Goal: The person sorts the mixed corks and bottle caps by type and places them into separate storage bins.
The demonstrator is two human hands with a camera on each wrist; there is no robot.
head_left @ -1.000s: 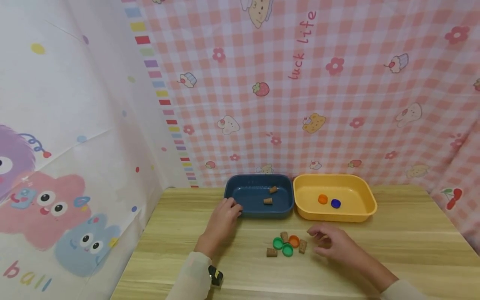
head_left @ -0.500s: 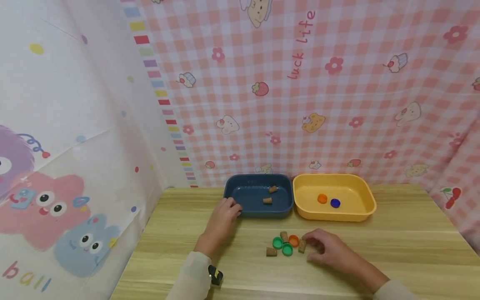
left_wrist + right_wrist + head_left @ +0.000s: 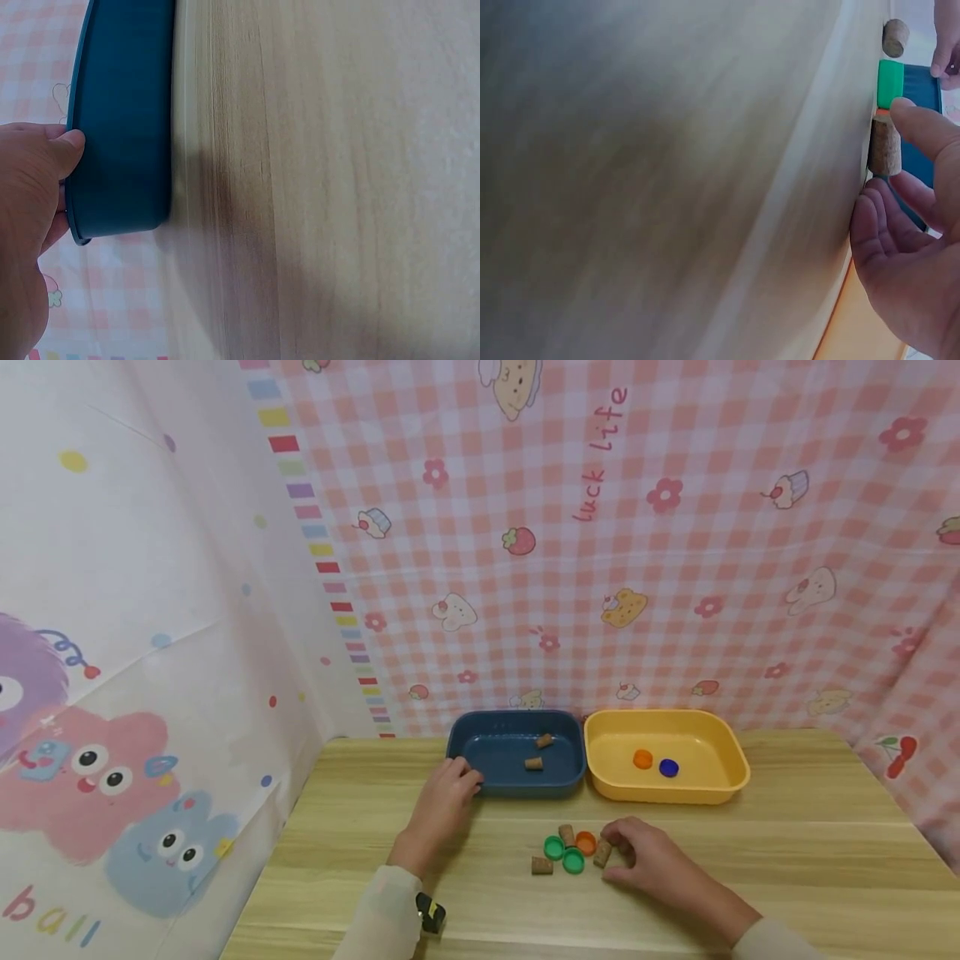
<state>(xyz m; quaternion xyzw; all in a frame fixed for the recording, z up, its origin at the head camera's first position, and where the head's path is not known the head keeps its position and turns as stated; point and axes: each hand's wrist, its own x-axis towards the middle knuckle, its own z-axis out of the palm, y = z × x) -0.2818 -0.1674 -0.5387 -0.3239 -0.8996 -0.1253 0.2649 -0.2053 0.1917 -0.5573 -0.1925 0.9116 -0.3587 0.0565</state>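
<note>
Pinching the rectangular dark-blue plastic tray (image 3: 525,792) by its near left corner, the left hand (image 3: 446,792) has its thumb on the outer side. On the wooden table (image 3: 487,918), a brown cylindrical cork (image 3: 602,852) lies before the rectangular yellow plastic tray's (image 3: 667,796) near left corner. The right hand's (image 3: 651,860) thumb and forefinger straddle it; whether they grip, I cannot tell.

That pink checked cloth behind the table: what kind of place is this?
Probably a small indoor tabletop activity corner: cartoon-printed cloth hangs behind a wood-grained table, where a blue tray holds corks and a yellow tray holds coloured caps.
</note>
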